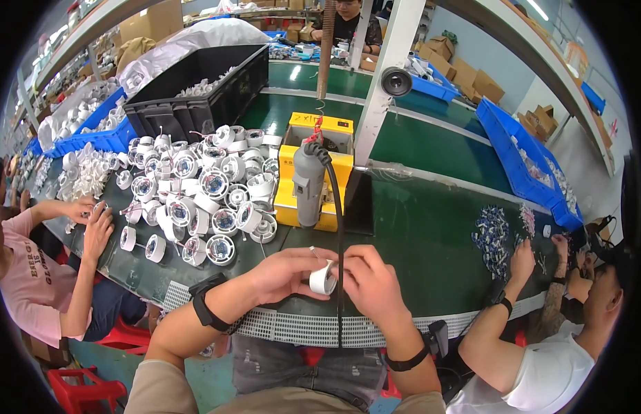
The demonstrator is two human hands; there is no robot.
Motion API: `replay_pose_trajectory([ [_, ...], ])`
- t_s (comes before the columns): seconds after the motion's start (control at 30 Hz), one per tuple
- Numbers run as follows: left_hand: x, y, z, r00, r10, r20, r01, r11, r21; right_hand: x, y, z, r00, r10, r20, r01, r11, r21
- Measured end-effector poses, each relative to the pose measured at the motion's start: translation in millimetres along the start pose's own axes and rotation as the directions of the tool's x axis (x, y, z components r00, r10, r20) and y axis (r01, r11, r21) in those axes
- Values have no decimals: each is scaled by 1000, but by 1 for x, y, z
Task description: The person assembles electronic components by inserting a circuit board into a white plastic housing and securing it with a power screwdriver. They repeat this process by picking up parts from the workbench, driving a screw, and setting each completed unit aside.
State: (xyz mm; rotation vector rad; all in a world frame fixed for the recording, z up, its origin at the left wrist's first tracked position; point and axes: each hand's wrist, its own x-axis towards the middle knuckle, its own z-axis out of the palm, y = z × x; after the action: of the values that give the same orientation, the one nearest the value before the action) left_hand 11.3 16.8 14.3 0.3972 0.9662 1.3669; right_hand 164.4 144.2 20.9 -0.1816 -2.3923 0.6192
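My left hand (pixel 286 272) is closed round a small white cylindrical housing (pixel 323 279), held just above the table's front edge. A short white piece, perhaps a connector, sticks up above the left fingers. My right hand (pixel 368 283) is at the housing's right side, fingers curled and pinched together; whatever they grip is hidden. Between my hands and the camera hangs a black cable (pixel 339 241), crossing the right fingertips. It runs from a grey electric screwdriver (pixel 308 183), which hangs nose down in front of a yellow box (pixel 286 207).
A heap of white round housings (pixel 213 183) with circuit boards and wires covers the table's left. Behind it stands a black crate (pixel 189 114). Co-workers sit on both sides, the right one near a pile of small blue-and-white parts (pixel 491 238). A white post (pixel 386 90) rises behind the yellow box.
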Motion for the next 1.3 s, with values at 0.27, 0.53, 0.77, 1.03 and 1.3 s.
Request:
replay_pose_trajectory([
  [0.27, 3, -2, -4, 986, 140, -87, -147, 985, -86, 2, 13, -12, 990, -129, -56, 129, 992, -10],
  [0.53, 1, 3, -4, 976, 191, -103, -207, 961, -185, 5, 1, -9, 994, -68, -83, 77, 991, 111],
  [0.77, 1, -1, -6, 966, 232, -111, -252, 941, -224, 6, 1, -2, 982, 165, -92, -128, 940, 315],
  [1.03, 3, -8, -12, 919, 395, -2, -391, 910, -136, 3, 8, -5, 862, 486, 144, -478, 682, 553],
  [1.3, 3, -11, -1, 884, 387, 263, -357, 921, -155, 1, -8, 14, 796, 550, 251, -454, 269, 850],
])
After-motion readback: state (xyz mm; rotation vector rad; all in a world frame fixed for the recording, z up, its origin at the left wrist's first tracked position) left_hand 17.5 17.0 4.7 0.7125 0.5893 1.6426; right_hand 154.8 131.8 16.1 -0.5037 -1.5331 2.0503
